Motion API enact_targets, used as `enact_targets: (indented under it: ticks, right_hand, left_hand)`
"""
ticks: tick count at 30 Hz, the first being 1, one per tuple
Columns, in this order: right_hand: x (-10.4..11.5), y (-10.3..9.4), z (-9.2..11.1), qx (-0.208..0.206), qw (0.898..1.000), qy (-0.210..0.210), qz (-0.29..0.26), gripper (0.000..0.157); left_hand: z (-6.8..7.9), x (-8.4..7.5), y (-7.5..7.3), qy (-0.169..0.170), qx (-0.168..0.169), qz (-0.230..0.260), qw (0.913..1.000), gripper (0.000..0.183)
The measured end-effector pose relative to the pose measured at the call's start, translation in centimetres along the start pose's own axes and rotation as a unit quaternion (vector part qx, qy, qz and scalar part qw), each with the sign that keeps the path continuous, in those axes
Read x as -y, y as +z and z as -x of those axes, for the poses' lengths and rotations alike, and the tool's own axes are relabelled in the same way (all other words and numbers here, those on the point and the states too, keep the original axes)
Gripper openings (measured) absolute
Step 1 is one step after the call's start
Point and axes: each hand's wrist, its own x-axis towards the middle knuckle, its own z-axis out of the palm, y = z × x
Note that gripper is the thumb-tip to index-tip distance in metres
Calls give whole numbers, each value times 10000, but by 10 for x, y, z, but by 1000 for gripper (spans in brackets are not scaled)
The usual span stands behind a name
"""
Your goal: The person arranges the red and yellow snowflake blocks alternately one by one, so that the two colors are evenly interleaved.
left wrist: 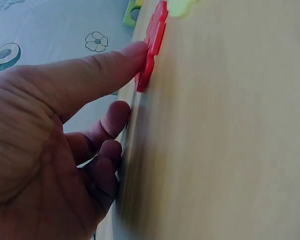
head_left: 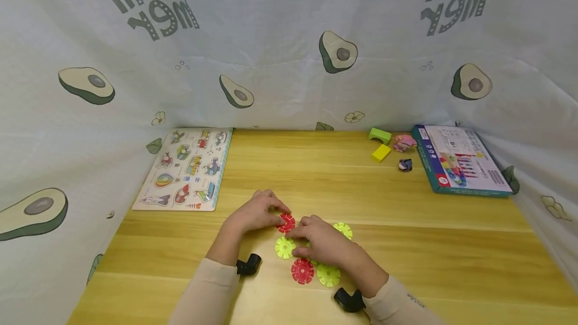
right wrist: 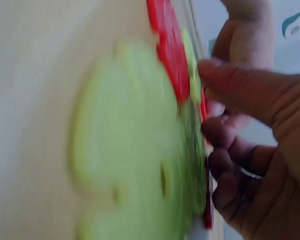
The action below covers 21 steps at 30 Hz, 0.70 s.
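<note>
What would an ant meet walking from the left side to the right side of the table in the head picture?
Puzzle → left hand → red disc at its fingertips → right hand → green block → pink toy → box.

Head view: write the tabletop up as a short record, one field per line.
Left hand: holds a red disc
Right hand: thumb and index finger at the leftmost yellow-green disc
Left side: puzzle board
Right side: box
Left of box: green block, yellow block, pink toy, small dark figure
Hidden: discs partly under the right hand
</note>
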Motion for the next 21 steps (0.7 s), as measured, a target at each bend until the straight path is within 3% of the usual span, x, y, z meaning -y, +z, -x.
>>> enact_targets:
  ticks: [7,16,21]
  right_hand:
    - [3,4,-4,-54,10000,60,1,32]
    - [4,3,-5,-179,9980,603,59,41]
    - [4,3,-4,-98,9977,675,31,35]
  left_hand:
    - [1,6,-2,-54,-17,126,9999,20]
    - [2,2,-3,-169,61,284,9994,36]
    - [3,4,0,-170,30,297,9994,34]
